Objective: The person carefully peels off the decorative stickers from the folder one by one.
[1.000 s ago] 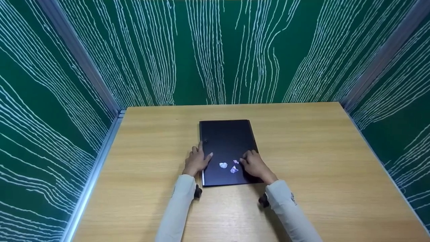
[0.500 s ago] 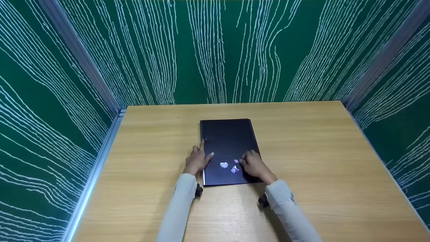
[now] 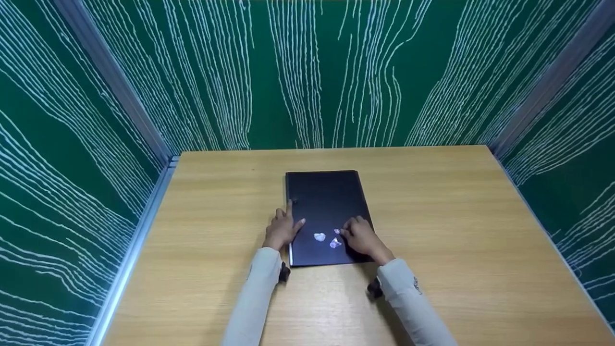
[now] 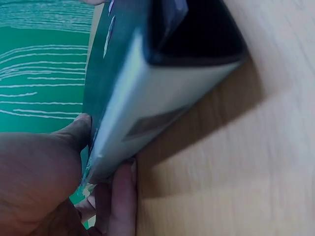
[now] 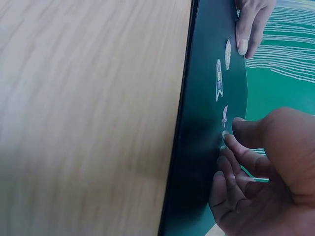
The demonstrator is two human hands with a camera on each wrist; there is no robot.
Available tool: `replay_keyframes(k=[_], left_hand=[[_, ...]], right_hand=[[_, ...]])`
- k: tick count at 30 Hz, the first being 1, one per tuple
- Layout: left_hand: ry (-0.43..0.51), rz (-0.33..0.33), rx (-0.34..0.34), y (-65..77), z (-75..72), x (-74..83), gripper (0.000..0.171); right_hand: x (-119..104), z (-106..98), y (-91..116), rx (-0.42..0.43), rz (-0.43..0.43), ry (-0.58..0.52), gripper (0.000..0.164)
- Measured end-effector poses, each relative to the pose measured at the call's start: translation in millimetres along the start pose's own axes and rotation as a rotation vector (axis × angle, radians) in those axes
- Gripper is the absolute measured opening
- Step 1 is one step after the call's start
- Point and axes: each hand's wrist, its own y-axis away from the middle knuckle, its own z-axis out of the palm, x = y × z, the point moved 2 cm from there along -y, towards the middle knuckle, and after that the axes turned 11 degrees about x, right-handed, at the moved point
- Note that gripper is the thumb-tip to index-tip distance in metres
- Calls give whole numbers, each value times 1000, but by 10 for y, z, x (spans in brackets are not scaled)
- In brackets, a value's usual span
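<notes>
A black ring binder (image 3: pixel 326 197) lies flat, its pale spine (image 4: pixel 147 93) on the left side. My left hand (image 3: pixel 280 230) holds that spine edge, thumb on the cover and fingers down along the spine. Three small shiny stickers sit on the near part of the cover: a whitish rounded one (image 3: pixel 319 237), a pinkish one (image 3: pixel 335 243) and a smaller one (image 3: pixel 337 231). My right hand (image 3: pixel 362 236) rests on the cover with loosely bent fingers. Its fingertips (image 5: pixel 226 135) are right by the smallest sticker, and nothing shows between thumb and fingers.
The binder lies on a wooden table (image 3: pixel 432 206). Green walls with white wavy lines (image 3: pixel 293 72) stand behind and at both sides, with metal frame posts (image 3: pixel 543 77) at the corners. Each wrist carries a small black camera (image 3: pixel 375 288).
My right hand has shifted very slightly left, its fingertips closer to the smallest sticker. The left hand and the binder stay in place.
</notes>
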Motion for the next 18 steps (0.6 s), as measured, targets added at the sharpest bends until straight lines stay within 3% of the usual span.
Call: replay_keyframes(k=[11,18], left_hand=[[29,6,15,-10,-57,33,76],[18,2,19,15,-12,-1,76]], right_hand=[[-13,22,-46,-12,41,10,13],[-4,58,-7,-42,72,16,12]])
